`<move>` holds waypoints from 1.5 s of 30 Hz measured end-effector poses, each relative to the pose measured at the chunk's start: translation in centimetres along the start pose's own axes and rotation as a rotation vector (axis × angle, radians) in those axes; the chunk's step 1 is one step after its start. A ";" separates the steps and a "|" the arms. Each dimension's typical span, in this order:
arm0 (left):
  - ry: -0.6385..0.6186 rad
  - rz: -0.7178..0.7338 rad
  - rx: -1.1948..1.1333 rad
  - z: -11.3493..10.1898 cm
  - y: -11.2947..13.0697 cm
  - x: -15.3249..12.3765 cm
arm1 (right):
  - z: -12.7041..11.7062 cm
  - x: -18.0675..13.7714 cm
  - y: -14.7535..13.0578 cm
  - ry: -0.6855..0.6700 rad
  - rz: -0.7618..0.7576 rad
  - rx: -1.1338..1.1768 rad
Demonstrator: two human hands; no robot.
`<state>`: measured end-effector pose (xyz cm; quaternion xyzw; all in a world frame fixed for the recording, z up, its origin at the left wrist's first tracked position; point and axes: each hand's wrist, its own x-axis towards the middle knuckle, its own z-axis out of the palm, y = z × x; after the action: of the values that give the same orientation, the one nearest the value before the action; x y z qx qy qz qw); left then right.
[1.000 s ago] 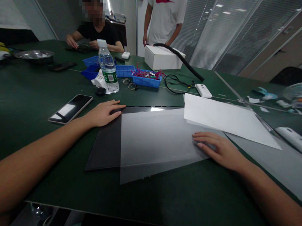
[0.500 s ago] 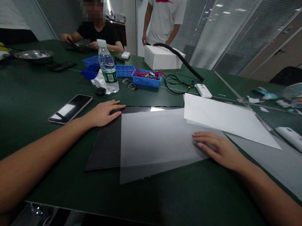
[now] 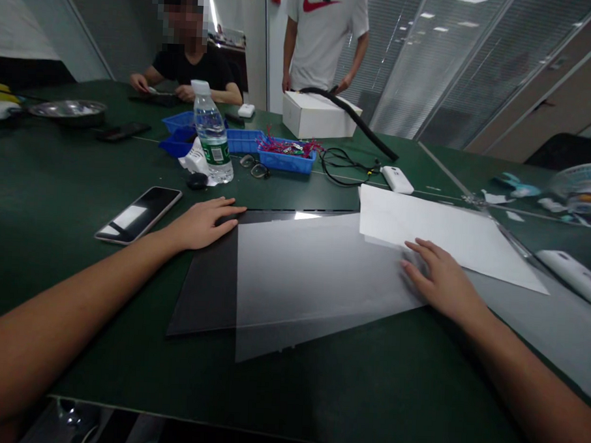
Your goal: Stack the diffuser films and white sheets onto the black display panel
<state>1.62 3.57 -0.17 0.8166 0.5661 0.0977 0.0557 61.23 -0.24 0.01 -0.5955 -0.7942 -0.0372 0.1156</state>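
A dark flat panel [image 3: 201,296] lies on the green table, partly covered by a translucent sheet [image 3: 298,274] set askew over it. My left hand [image 3: 204,224] rests with fingers spread on the panel's far left corner, its fingertips by the sheet's upper left corner. Over the sheet's right part is my right hand [image 3: 437,277], fingers apart and holding nothing; whether it touches the sheet I cannot tell. Just beyond its fingertips lies a white sheet [image 3: 432,224], which overlaps the translucent one. Another greyish sheet [image 3: 541,317] extends under my right forearm.
A phone [image 3: 139,213] lies left of my left hand. Behind the panel stand a water bottle [image 3: 212,136], glasses [image 3: 255,167], a blue tray [image 3: 286,161] of red wires and a white box [image 3: 319,117]. Two people are across the table [image 3: 122,384]. A white device [image 3: 574,276] lies far right.
My right hand has moved right and slightly away from me across the sheet, towards the white sheet. My left hand and the translucent sheet have stayed in place.
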 end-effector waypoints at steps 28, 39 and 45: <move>-0.009 0.006 -0.021 -0.3 0.2 -0.1 | 0.3 -0.6 -0.9 -0.107 -0.001 -0.047; -0.021 0.011 -0.019 -0.3 0.0 -0.1 | 0.1 -0.8 -1.5 -0.079 -0.050 0.001; -0.022 0.012 -0.024 -0.5 0.3 -0.2 | -0.6 -0.8 -2.2 -0.080 -0.072 0.037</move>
<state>1.70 3.30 0.33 0.8202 0.5595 0.0959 0.0709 59.42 -1.74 0.56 -0.5655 -0.8195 -0.0029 0.0931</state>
